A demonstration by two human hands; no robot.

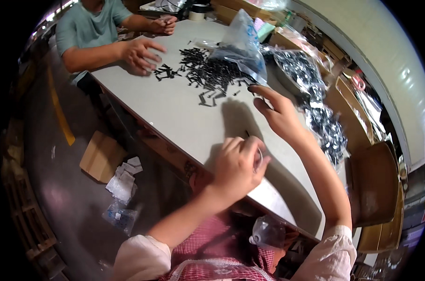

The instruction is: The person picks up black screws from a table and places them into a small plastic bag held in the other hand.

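My left hand (238,164) is closed above the table's near edge. A thin clear, shiny edge shows by its thumb, and a short dark tip pokes up behind the fingers; what it holds is mostly hidden. Stretched forward over the table, my right hand (280,114) has finger and thumb apart, with a dark piece at the fingertip. Just beyond it lies a loose pile of small black screw-like pieces (212,70). A clear plastic bag with blue print (245,42) rests on the pile's far right side.
Across the grey-white table (161,103) sits a person in a green shirt (93,28), one hand beside a smaller heap of black pieces (165,71). Bags of dark glossy parts (299,68) line the right side. A cardboard box (102,157) stands on the floor, left.
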